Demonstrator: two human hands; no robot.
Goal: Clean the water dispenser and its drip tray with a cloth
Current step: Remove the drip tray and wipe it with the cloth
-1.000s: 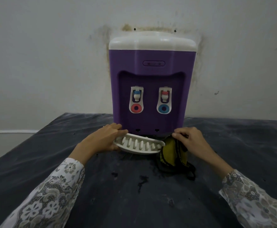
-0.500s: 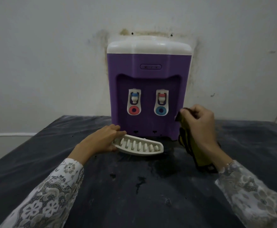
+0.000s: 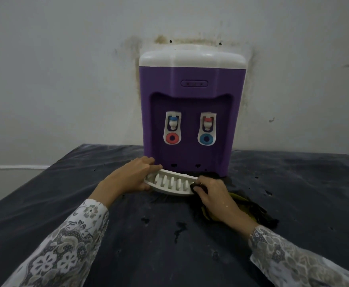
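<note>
- The drip tray [image 3: 170,184] is gripped at its left end by the left hand [image 3: 133,179], in front of the water dispenser [image 3: 191,112].
- The cloth [image 3: 242,208] is pinched by the right hand [image 3: 214,192] against the tray's right end.
- Each slot should be wiped with the tray braced on the worktop [image 3: 169,245].

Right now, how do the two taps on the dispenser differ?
The left tap has a blue lever above a red ring; the right tap has a red lever above a blue ring. The left tap sits above the left hand; the right tap sits above the right hand. Both share white housings on the purple dispenser.
</note>
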